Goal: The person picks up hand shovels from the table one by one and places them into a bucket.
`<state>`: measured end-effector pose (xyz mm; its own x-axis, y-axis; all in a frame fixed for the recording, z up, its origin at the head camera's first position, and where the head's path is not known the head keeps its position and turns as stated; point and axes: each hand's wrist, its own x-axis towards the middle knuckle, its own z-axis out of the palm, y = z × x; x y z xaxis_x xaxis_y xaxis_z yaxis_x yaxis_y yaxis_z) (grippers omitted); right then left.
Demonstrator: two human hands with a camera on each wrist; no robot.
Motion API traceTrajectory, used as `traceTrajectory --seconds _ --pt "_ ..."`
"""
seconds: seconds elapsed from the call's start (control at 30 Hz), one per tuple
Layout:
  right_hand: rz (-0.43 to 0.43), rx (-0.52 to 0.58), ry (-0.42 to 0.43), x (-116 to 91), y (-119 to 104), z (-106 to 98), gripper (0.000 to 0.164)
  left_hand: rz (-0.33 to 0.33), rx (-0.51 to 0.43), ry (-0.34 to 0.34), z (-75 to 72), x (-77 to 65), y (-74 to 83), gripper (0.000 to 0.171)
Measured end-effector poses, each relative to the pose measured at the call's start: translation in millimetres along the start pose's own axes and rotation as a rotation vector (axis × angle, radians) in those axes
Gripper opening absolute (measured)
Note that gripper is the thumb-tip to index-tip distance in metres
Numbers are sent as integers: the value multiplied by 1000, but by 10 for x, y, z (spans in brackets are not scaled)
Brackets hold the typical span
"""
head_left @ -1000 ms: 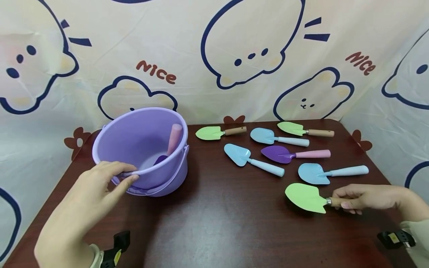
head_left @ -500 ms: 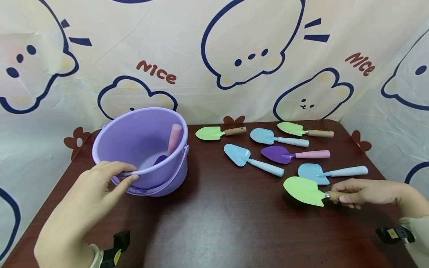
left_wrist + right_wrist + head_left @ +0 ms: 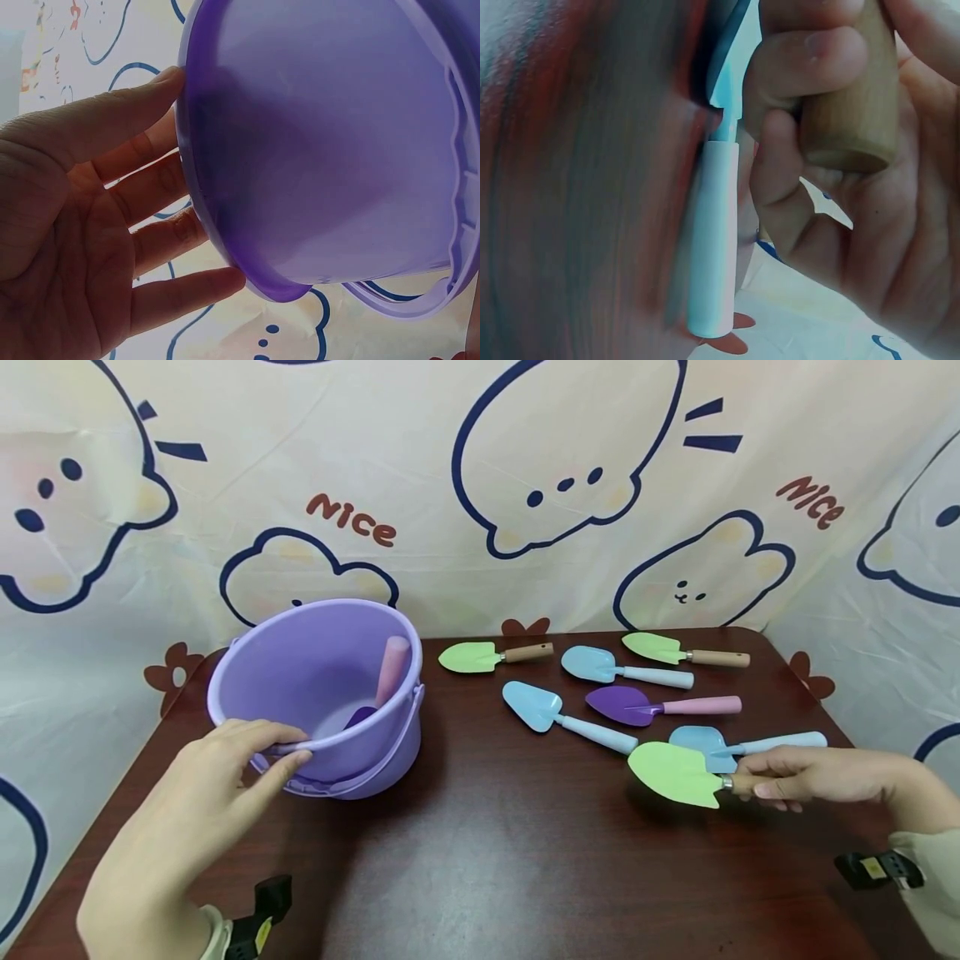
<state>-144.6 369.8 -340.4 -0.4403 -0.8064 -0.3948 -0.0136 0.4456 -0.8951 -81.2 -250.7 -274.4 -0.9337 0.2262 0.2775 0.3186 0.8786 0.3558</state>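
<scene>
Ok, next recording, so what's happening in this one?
A person's right hand holds a green trowel by its wooden handle, over the table. The left hand grips the near rim of a purple bucket. One pink-handled trowel is inside the bucket; six more trowels lie on the table to its right: two green, three blue, one purple.

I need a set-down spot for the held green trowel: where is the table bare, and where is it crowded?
Widest: the front middle of the table, nearer than the purple bucket and held green trowel, between left hand and right hand. Narrower: the gap between the bucket and the leftmost blue trowel. Crowded: back centre to right, where six trowels lie close.
</scene>
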Motion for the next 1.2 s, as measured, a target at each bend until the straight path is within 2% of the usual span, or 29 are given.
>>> traceTrajectory --seconds 0.27,0.5,0.73,0.83,0.97,1.2 --pt "35 -52 41 35 -86 -38 17 -18 1 -17 -9 9 2 19" --pt "-23 -74 17 94 -144 -86 16 -36 -9 -35 -23 11 18 19" --pt "-48 -93 4 170 -211 -114 15 -8 -6 -15 -17 0 37 18" --pt "-54 -110 7 205 -237 -122 16 -18 -9 -26 -24 4 44 18" --pt "-53 -121 11 231 -267 -125 16 -30 -16 -43 -32 8 52 19" --pt "-23 -153 36 242 -328 -140 16 -9 -12 -15 -29 4 50 17"
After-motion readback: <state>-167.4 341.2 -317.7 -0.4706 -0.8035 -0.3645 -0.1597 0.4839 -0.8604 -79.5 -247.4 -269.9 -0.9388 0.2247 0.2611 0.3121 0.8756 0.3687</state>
